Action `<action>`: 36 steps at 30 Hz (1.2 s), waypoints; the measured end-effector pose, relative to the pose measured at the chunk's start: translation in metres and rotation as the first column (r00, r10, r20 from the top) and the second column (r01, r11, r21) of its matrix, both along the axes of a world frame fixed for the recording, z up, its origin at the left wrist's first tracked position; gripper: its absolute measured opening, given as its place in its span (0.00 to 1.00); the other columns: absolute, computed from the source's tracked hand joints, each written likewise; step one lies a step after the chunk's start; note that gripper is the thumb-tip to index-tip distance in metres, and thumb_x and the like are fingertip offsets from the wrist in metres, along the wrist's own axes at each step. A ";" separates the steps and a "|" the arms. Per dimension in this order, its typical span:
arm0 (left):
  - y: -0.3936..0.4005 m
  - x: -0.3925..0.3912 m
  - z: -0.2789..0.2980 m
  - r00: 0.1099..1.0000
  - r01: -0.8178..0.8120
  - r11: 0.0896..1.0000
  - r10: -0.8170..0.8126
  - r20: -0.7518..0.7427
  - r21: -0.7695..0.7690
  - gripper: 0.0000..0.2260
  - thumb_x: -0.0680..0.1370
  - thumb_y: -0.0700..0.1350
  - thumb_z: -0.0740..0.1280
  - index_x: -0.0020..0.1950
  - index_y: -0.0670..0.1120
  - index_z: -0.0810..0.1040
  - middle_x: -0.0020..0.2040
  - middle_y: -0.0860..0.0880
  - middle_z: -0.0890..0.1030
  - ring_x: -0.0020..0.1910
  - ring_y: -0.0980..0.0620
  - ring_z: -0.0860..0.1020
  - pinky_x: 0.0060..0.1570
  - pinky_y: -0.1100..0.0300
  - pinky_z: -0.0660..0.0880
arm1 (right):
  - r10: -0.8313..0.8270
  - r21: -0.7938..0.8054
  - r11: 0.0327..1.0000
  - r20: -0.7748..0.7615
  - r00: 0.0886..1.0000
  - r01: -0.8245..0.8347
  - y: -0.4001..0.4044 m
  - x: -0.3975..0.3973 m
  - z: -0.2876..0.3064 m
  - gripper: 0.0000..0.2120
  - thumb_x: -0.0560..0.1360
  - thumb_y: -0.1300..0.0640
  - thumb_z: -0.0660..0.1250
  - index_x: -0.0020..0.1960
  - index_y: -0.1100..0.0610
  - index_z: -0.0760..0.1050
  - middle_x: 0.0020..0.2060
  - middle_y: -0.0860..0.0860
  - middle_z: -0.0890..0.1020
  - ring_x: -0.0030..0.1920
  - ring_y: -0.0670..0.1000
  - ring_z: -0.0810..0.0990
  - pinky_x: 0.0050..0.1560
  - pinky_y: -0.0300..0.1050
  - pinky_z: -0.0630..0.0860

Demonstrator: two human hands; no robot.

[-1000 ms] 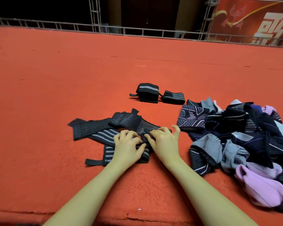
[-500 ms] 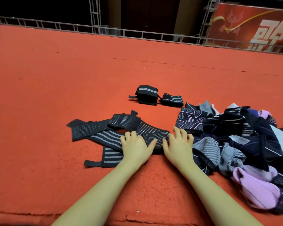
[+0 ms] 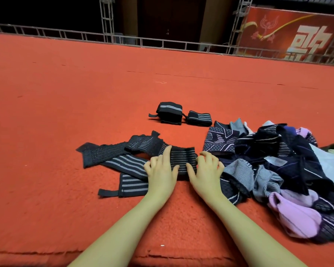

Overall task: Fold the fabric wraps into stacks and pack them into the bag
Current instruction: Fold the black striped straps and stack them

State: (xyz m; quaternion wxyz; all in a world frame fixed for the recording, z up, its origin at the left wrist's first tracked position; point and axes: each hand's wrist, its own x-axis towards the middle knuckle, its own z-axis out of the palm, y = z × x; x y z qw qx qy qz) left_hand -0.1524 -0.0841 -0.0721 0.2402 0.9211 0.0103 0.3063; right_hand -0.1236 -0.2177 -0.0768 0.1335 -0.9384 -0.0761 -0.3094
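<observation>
The dark striped elastic fabric wrap [image 3: 182, 160] is pressed flat against the red carpeted floor [image 3: 66, 112] by both hands: the left hand [image 3: 161, 173] lies on its left end with fingers spread and nearly straight, and the right hand [image 3: 205, 170] is set on its right end with fingers slightly bent, thumb laid along the near edge; nothing is pinched or lifted. A second ago the fingers of both hands were curled and bunched over the strap closer to the person; since then the hands have been moved apart and farther out, and the section between them has been smoothed into a flat band. This is judged to be the flattening of a fold, so one wrap is partway folded. More unfolded striped straps [image 3: 123, 162] trail to the left, touching it. Two folded black wrap bundles [image 3: 179, 114] sit farther off, side by side. A heap of dark and lilac patterned fabric pieces [image 3: 278, 166] lies just right of the right hand. No bag can be identified with certainty, so packing seems far off
</observation>
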 end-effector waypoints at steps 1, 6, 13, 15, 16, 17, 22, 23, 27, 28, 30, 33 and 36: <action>0.001 0.001 0.002 0.998 -0.010 1.000 0.009 0.066 0.022 0.28 0.70 0.47 0.75 0.68 0.45 0.70 0.45 0.49 0.80 0.48 0.44 0.77 0.50 0.46 0.69 | 0.001 0.029 1.000 0.038 0.999 -0.003 0.000 0.000 0.004 0.20 0.72 0.44 0.56 0.41 0.59 0.75 0.52 0.56 0.79 0.53 0.59 0.74 0.52 0.51 0.58; 0.014 0.019 0.026 0.954 -0.091 0.979 0.034 0.298 0.181 0.25 0.71 0.48 0.73 0.67 0.44 0.75 0.41 0.49 0.79 0.43 0.45 0.76 0.47 0.52 0.59 | -0.010 0.075 0.997 0.142 0.990 0.000 0.006 0.006 0.033 0.16 0.72 0.46 0.62 0.41 0.59 0.74 0.52 0.56 0.78 0.53 0.58 0.72 0.52 0.49 0.57; 0.017 0.066 0.060 0.947 -0.138 0.922 0.016 0.320 0.362 0.26 0.69 0.50 0.76 0.64 0.44 0.77 0.39 0.48 0.79 0.42 0.44 0.77 0.46 0.50 0.60 | -0.019 0.049 0.999 0.141 0.990 0.012 0.004 0.047 0.063 0.16 0.72 0.46 0.64 0.42 0.60 0.75 0.50 0.56 0.77 0.50 0.61 0.75 0.51 0.50 0.57; 0.012 0.089 0.069 0.949 -0.121 0.923 0.000 0.314 0.366 0.26 0.66 0.50 0.78 0.62 0.44 0.79 0.38 0.48 0.79 0.42 0.43 0.77 0.45 0.50 0.59 | -0.022 0.054 0.998 0.114 0.993 0.016 -0.002 0.068 0.071 0.14 0.73 0.48 0.68 0.43 0.60 0.75 0.50 0.56 0.77 0.52 0.61 0.73 0.52 0.50 0.56; 0.009 0.102 0.073 0.952 -0.116 0.922 -0.003 0.306 0.370 0.26 0.66 0.50 0.78 0.60 0.44 0.80 0.38 0.48 0.79 0.42 0.43 0.78 0.45 0.51 0.59 | -0.026 0.053 0.998 0.099 0.995 0.020 -0.005 0.080 0.074 0.13 0.73 0.49 0.69 0.43 0.60 0.75 0.50 0.56 0.76 0.53 0.61 0.73 0.53 0.51 0.55; 0.005 0.116 0.076 0.956 -0.114 0.919 -0.002 0.293 0.377 0.25 0.65 0.50 0.79 0.59 0.44 0.81 0.37 0.48 0.80 0.42 0.43 0.78 0.45 0.51 0.59 | -0.029 0.045 0.999 0.089 0.996 0.025 -0.009 0.093 0.077 0.13 0.72 0.50 0.70 0.43 0.60 0.75 0.50 0.56 0.76 0.53 0.61 0.73 0.53 0.51 0.55; -0.020 0.202 0.076 0.977 -0.076 0.907 -0.014 0.211 0.414 0.24 0.60 0.51 0.80 0.54 0.44 0.83 0.36 0.48 0.81 0.41 0.43 0.79 0.45 0.52 0.59 | -0.056 0.009 0.998 0.028 0.998 0.056 -0.031 0.170 0.079 0.12 0.73 0.51 0.70 0.45 0.62 0.76 0.53 0.57 0.76 0.55 0.61 0.71 0.54 0.52 0.55; -0.025 0.220 0.074 0.980 -0.063 0.908 -0.022 0.198 0.413 0.24 0.60 0.51 0.81 0.53 0.44 0.83 0.36 0.48 0.81 0.41 0.43 0.79 0.45 0.52 0.59 | -0.063 0.004 0.998 0.022 0.998 0.063 -0.035 0.187 0.075 0.12 0.72 0.52 0.70 0.44 0.62 0.77 0.53 0.57 0.76 0.54 0.61 0.72 0.53 0.52 0.55; -0.040 0.286 0.064 0.985 -0.040 0.904 -0.035 0.168 0.425 0.22 0.60 0.50 0.80 0.51 0.44 0.83 0.34 0.48 0.81 0.39 0.43 0.78 0.44 0.52 0.58 | -0.098 -0.032 0.995 0.025 0.995 0.098 -0.049 0.254 0.060 0.13 0.72 0.51 0.71 0.43 0.62 0.77 0.52 0.57 0.77 0.52 0.62 0.73 0.51 0.51 0.55; -0.043 0.300 0.060 0.986 -0.039 0.899 -0.037 0.164 0.435 0.22 0.61 0.51 0.80 0.51 0.44 0.83 0.34 0.48 0.81 0.40 0.43 0.78 0.43 0.52 0.58 | -0.110 -0.041 0.993 0.015 0.994 0.110 -0.052 0.268 0.056 0.13 0.73 0.50 0.70 0.45 0.61 0.77 0.53 0.57 0.77 0.54 0.61 0.72 0.52 0.51 0.55; -0.047 0.326 0.050 0.988 -0.034 0.890 -0.037 0.148 0.454 0.22 0.64 0.52 0.78 0.53 0.44 0.82 0.36 0.49 0.82 0.41 0.43 0.78 0.44 0.52 0.58 | -0.137 -0.056 0.989 -0.021 0.990 0.136 -0.059 0.293 0.047 0.14 0.75 0.48 0.67 0.47 0.60 0.77 0.56 0.55 0.75 0.56 0.59 0.70 0.54 0.51 0.54; -0.053 0.351 0.031 0.998 -0.005 0.888 -0.027 0.063 0.460 0.24 0.65 0.51 0.77 0.58 0.44 0.80 0.38 0.48 0.82 0.44 0.43 0.77 0.46 0.52 0.58 | -0.168 -0.069 0.985 -0.106 0.980 0.161 -0.063 0.314 0.029 0.17 0.77 0.45 0.63 0.52 0.59 0.76 0.58 0.54 0.73 0.59 0.58 0.68 0.56 0.51 0.54; -0.056 0.365 0.017 1.000 0.010 0.860 -0.011 -0.001 0.511 0.21 0.60 0.49 0.80 0.50 0.45 0.81 0.35 0.48 0.80 0.39 0.44 0.77 0.45 0.51 0.60 | -0.209 -0.154 0.971 -0.190 0.959 0.181 -0.059 0.325 0.014 0.21 0.76 0.44 0.64 0.60 0.59 0.73 0.63 0.55 0.72 0.60 0.58 0.70 0.58 0.53 0.60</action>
